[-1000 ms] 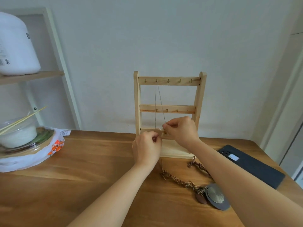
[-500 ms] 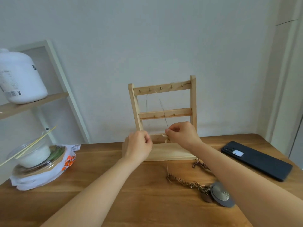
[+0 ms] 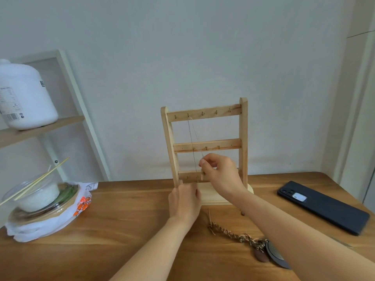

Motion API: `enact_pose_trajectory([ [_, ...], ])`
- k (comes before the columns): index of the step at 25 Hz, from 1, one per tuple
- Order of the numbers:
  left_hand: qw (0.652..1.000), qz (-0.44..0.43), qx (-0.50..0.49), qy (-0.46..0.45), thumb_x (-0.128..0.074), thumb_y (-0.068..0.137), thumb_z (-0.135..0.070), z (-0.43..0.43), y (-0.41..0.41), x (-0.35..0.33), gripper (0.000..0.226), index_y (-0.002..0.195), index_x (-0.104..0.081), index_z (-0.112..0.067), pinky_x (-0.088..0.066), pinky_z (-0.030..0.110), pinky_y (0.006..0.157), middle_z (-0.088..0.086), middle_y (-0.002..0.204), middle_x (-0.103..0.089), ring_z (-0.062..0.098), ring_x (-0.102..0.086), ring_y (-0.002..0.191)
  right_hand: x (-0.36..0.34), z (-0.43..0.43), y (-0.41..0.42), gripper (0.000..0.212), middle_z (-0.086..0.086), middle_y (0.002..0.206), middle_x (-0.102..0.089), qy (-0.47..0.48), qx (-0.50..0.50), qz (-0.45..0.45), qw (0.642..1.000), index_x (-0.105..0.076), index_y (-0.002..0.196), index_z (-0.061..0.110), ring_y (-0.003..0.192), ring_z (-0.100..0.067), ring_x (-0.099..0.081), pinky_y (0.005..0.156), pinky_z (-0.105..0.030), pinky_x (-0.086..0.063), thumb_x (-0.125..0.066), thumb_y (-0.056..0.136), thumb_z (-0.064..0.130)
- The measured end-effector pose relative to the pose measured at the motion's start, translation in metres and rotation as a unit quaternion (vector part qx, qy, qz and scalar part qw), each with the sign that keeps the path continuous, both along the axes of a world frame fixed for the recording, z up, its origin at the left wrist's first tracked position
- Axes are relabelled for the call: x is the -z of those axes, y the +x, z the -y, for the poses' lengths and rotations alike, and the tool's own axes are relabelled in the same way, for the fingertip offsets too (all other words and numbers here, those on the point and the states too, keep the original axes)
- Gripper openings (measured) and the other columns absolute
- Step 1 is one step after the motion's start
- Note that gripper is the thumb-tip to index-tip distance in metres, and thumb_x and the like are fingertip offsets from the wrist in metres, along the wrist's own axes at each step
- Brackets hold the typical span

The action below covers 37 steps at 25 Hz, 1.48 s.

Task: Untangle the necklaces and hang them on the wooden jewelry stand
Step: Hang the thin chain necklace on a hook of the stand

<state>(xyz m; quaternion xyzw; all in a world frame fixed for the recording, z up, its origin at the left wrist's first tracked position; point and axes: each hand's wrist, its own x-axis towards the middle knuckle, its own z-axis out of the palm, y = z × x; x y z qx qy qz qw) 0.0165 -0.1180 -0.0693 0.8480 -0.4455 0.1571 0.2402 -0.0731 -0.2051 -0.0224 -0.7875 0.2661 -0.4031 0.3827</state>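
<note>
Wooden table (image 3: 121,230) by a pale wall bears one wooden jewelry stand (image 3: 243,138) with three crossbars and five hooks on the top bar. One thin necklace (image 3: 191,138) hangs from the second hook from the left. The right hand (image 3: 221,175) pinches one strand of it low down. The left hand (image 3: 184,199) is at the stand's left foot, its fingers hidden, so I cannot tell its grip. One braided necklace (image 3: 233,236) lies on the table near one dark phone (image 3: 322,207).

Nothing legible for you: label print on white jug (image 3: 26,94) too small; slip on plastic bag (image 3: 60,222) blurred.
</note>
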Motion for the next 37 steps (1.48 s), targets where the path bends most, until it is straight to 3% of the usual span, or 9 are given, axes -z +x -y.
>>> enact_pose_trajectory([
  [3, 1.0, 0.013, 0.015, -0.006, -0.041, 0.105, -0.025, 0.001, 0.001, 0.004, 0.029, 0.091, -0.066, -0.017, -0.045, 0.03, 0.074, -0.001, 0.087, -0.07, 0.02, -0.066, 0.083, 0.001, -0.004, -0.003, 0.023, 0.017, 0.078, -0.067, -0.019, 0.002, 0.007, 1.0, -0.07, 0.084, 0.026, 0.096, -0.01, -0.064, 0.097, -0.05, -0.048, -0.055, 0.1, 0.029],
  [6, 0.998, 0.024, 0.048, -0.023, -0.042, 0.104, -0.025, 0.003, 0.001, 0.002, 0.028, 0.089, -0.065, -0.019, -0.049, 0.032, 0.077, -0.003, 0.087, -0.07, 0.018, -0.065, 0.081, -0.002, 0.002, 0.005, 0.022, 0.012, 0.089, -0.074, -0.082, 0.02, -0.056, 0.995, -0.076, 0.098, 0.025, 0.102, -0.016, -0.066, 0.097, -0.049, -0.048, -0.055, 0.1, 0.033],
  [12, 0.991, 0.102, 0.075, -0.039, -0.069, 0.092, -0.016, 0.007, 0.011, 0.008, 0.007, 0.09, -0.075, -0.017, -0.036, 0.027, 0.052, -0.001, 0.079, -0.07, 0.026, -0.069, 0.065, -0.002, 0.025, 0.007, 0.02, 0.011, 0.074, -0.07, -0.066, -0.001, -0.102, 0.993, -0.079, 0.094, 0.021, 0.077, -0.008, -0.067, 0.076, -0.036, -0.06, -0.061, 0.098, 0.029],
  [16, 0.983, 0.156, 0.091, -0.043, -0.075, 0.084, -0.013, 0.007, 0.014, 0.003, 0.004, 0.081, -0.074, -0.015, -0.037, 0.027, 0.045, -0.001, 0.072, -0.068, 0.027, -0.066, 0.055, 0.001, 0.03, 0.004, 0.021, 0.017, 0.066, -0.065, -0.051, -0.019, -0.103, 0.993, -0.077, 0.083, 0.024, 0.061, 0.002, -0.058, 0.061, -0.019, -0.046, -0.062, 0.097, 0.026],
  [22, 0.964, 0.237, 0.123, -0.024, -0.076, 0.084, -0.015, 0.001, 0.024, -0.038, 0.009, 0.075, -0.075, -0.015, -0.034, 0.026, 0.045, -0.002, 0.062, -0.063, 0.023, -0.062, 0.053, 0.004, 0.034, 0.004, 0.018, 0.008, 0.081, -0.075, -0.037, -0.043, -0.097, 0.994, -0.079, 0.091, 0.022, 0.081, -0.009, -0.069, 0.078, -0.035, -0.06, -0.062, 0.096, 0.026],
  [26, 0.869, 0.442, 0.21, 0.073, -0.092, 0.056, -0.003, 0.005, 0.035, -0.086, 0.028, 0.06, -0.065, -0.012, -0.035, 0.025, 0.038, 0.002, 0.053, -0.057, 0.022, -0.057, 0.045, 0.004, 0.034, 0.004, 0.019, 0.01, 0.073, -0.073, -0.037, -0.046, -0.101, 0.993, -0.078, 0.085, 0.026, 0.075, -0.007, -0.068, 0.073, -0.033, -0.059, -0.063, 0.096, 0.028],
  [31, 0.784, 0.554, 0.25, 0.125, -0.085, 0.073, -0.002, 0.006, 0.053, -0.134, 0.023, 0.071, -0.065, -0.014, -0.036, 0.026, 0.037, -0.001, 0.062, -0.054, 0.016, -0.052, 0.05, 0.003, 0.031, 0.004, 0.019, 0.006, 0.076, -0.074, -0.032, -0.035, -0.1, 0.994, -0.08, 0.09, 0.023, 0.071, -0.01, -0.067, 0.067, -0.032, -0.059, -0.064, 0.096, 0.031],
  [33, 0.79, 0.544, 0.258, 0.115, -0.085, 0.076, -0.004, 0.005, 0.055, -0.148, 0.021, 0.072, -0.066, -0.012, -0.031, 0.025, 0.038, -0.001, 0.06, -0.053, 0.016, -0.05, 0.049, 0.002, 0.03, 0.004, 0.019, 0.006, 0.079, -0.075, -0.033, -0.037, -0.1, 0.994, -0.08, 0.095, 0.023, 0.073, -0.011, -0.068, 0.069, -0.033, -0.059, -0.064, 0.096, 0.032],
  [37, 0.848, 0.464, 0.251, 0.054, -0.083, 0.082, -0.016, 0.008, 0.057, -0.153, 0.025, 0.067, -0.065, -0.009, -0.029, 0.023, 0.041, 0.0, 0.057, -0.057, 0.021, -0.053, 0.045, 0.004, 0.031, 0.002, 0.02, 0.005, 0.08, -0.075, -0.031, -0.032, -0.1, 0.994, -0.08, 0.097, 0.022, 0.073, -0.011, -0.068, 0.073, -0.036, -0.061, -0.064, 0.096, 0.034],
])
